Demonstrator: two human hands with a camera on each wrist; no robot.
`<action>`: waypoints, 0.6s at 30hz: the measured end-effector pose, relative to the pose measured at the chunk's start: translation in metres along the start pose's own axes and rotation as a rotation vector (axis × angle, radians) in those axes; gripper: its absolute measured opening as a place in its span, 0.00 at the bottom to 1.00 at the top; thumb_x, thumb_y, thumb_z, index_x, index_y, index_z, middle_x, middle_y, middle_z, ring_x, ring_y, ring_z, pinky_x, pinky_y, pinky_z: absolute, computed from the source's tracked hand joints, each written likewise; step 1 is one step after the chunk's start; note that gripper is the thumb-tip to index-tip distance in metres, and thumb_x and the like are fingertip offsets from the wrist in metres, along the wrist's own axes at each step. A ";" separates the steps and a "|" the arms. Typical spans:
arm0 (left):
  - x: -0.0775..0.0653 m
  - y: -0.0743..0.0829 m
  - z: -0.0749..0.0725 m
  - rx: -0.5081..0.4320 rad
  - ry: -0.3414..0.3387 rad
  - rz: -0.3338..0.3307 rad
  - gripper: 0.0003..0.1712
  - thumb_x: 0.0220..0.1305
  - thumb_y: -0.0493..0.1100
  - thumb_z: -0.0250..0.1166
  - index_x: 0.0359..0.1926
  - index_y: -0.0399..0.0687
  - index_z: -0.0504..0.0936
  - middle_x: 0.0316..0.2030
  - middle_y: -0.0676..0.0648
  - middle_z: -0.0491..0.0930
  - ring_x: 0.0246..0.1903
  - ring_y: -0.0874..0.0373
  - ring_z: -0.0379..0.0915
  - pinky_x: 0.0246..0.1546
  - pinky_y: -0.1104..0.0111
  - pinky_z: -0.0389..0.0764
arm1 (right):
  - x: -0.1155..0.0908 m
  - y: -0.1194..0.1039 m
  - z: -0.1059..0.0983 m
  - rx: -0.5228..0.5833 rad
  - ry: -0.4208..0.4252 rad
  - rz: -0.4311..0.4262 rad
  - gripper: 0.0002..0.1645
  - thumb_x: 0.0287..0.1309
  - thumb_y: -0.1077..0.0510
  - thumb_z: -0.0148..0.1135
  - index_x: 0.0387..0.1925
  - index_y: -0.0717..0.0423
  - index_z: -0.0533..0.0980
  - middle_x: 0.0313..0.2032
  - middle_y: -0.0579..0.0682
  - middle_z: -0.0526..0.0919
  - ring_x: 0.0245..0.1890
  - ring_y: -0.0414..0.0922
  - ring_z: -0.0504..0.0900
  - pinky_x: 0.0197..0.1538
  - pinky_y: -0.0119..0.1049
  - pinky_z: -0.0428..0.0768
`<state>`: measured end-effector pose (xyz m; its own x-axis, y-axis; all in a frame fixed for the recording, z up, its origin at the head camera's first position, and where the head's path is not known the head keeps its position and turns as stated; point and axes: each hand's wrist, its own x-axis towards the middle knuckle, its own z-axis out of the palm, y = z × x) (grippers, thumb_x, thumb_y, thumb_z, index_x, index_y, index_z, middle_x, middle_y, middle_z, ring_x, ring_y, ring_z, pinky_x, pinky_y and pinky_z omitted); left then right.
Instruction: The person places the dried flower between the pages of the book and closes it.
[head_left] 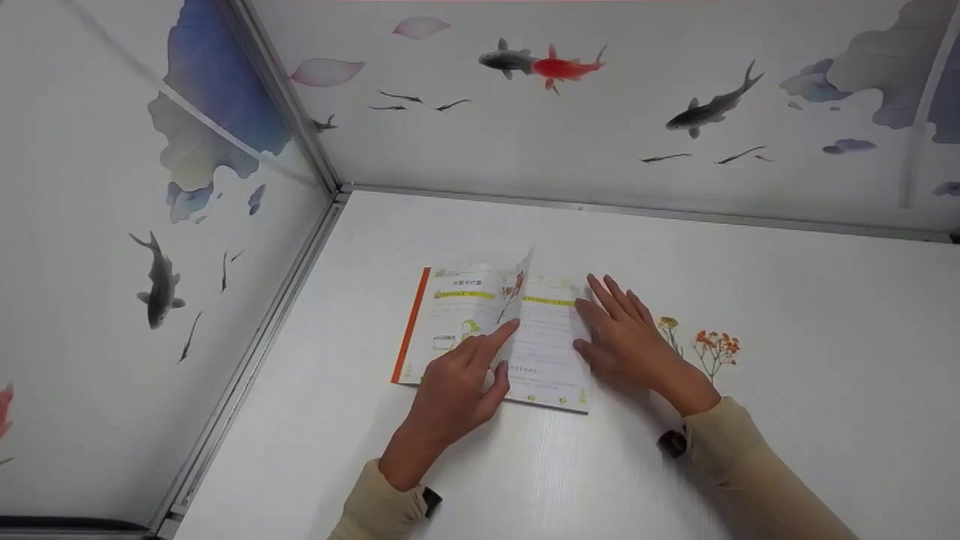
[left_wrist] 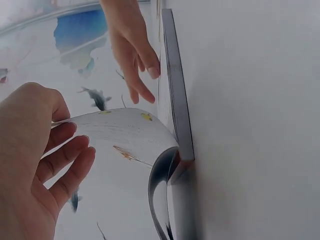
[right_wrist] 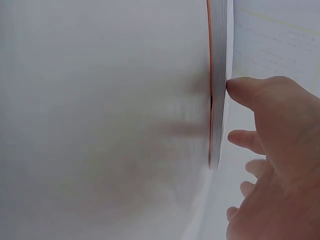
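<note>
An open book [head_left: 551, 360] with an orange cover edge lies on the white table. My left hand [head_left: 456, 386] pinches one page [left_wrist: 105, 130] between thumb and index finger, and that page stands raised and curved near the middle of the book. A pressed orange flower sprig [head_left: 513, 289] shows against the raised page. At the book's right edge, my right hand [head_left: 634, 337] rests with its fingers spread and extended; its thumb touches the page edge in the right wrist view. Beside the right wrist lie a yellow flower sprig [head_left: 668, 322] and another orange flower sprig [head_left: 718, 349].
The white table [head_left: 270, 457] meets a left panel [head_left: 82, 300] and a back panel [head_left: 570, 150], both printed with fish. A metal rail [head_left: 645, 217] runs along the table's back edge. Dark straps show at both cuffs.
</note>
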<state>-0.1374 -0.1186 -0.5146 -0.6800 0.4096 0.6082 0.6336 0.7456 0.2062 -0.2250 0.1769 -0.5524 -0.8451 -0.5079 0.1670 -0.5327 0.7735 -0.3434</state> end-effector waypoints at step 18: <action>-0.027 -0.043 -0.012 0.135 -0.092 -0.342 0.25 0.60 0.37 0.64 0.58 0.58 0.83 0.29 0.51 0.72 0.21 0.63 0.57 0.19 0.75 0.64 | -0.001 -0.002 0.000 0.102 -0.117 0.018 0.39 0.69 0.49 0.62 0.74 0.59 0.62 0.76 0.58 0.59 0.77 0.57 0.57 0.73 0.61 0.59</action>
<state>-0.1425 -0.1681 -0.5307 -0.8783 0.1657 0.4485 0.3139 0.9074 0.2794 -0.2236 0.1760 -0.5517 -0.8405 -0.5392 0.0532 -0.5047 0.7436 -0.4386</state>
